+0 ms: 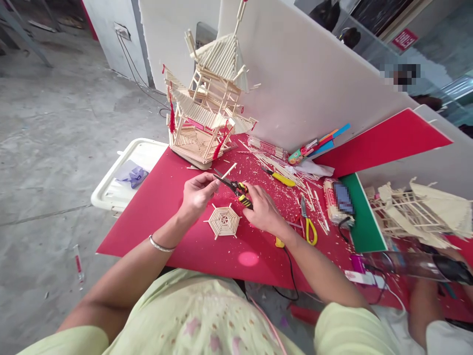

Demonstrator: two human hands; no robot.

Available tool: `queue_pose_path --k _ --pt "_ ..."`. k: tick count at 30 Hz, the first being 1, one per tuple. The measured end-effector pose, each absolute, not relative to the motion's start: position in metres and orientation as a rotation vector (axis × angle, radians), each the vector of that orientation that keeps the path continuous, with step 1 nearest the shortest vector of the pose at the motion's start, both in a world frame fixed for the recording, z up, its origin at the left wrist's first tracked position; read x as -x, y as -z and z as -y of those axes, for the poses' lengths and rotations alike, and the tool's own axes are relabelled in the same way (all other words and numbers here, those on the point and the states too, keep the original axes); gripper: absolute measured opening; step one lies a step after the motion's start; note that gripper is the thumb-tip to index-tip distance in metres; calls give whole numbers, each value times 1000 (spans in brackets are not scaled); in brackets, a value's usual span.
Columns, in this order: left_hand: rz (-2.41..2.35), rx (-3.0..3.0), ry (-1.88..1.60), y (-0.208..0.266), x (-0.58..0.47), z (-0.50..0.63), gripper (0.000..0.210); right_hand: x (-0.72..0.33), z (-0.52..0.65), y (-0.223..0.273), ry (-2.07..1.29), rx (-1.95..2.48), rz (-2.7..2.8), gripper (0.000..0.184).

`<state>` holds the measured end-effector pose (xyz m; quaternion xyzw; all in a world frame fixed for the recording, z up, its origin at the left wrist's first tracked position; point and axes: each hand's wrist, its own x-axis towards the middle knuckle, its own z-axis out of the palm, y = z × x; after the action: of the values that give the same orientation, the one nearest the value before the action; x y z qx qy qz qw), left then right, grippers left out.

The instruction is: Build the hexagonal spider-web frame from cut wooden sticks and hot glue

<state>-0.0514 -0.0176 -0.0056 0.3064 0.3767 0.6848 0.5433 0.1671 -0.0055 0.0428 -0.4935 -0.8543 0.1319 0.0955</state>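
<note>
My right hand [261, 208] grips pliers with black-and-yellow handles [244, 201], their dark jaws pointing left. A thin pale wooden stick [229, 170] slants up at the jaws. My left hand [199, 193] pinches at the stick's lower end, right beside the jaw tips; the fingers partly hide that end. Just below both hands, a flat six-sided piece made of small sticks [224, 221] lies on the red tabletop [155, 217]. Beyond them stands a tiered stick pavilion [207, 108] with red tassels.
Loose sticks and shavings are scattered around a yellow utility knife [283, 178] and yellow-handled scissors [309, 224]. Bundled sticks [268, 147] lie by the white partition [295, 74]. A white stool [105, 190] stands left. At right are another stick model [417, 212] and another person's arm [424, 305].
</note>
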Motion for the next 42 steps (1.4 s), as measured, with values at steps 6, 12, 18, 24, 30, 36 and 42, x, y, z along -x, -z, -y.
queue_pose_path --k 6,12,18,24,30,36,42 --pt "-927 -788 -1608 -3 51 20 33 -168 7 -46 -401 1488 2525 71" --pt "-991 -822 -1617 0 48 18 35 -168 9 -44 -345 1501 2552 69" --pt "-1129 -1038 -1630 3 42 23 26 -170 10 -37 -194 1528 2551 43" --pt "-1130 -1044 -1533 5 40 25 22 -178 5 -28 -201 1476 2560 46" --pt "-939 -896 -1444 13 42 22 31 -185 0 -25 -276 1343 2588 64" --pt "-712 -713 -1281 8 45 22 34 -188 -2 -29 -248 1322 2638 66" --pt "-540 -577 -1075 9 48 23 34 -189 4 -33 -188 1345 2701 57"
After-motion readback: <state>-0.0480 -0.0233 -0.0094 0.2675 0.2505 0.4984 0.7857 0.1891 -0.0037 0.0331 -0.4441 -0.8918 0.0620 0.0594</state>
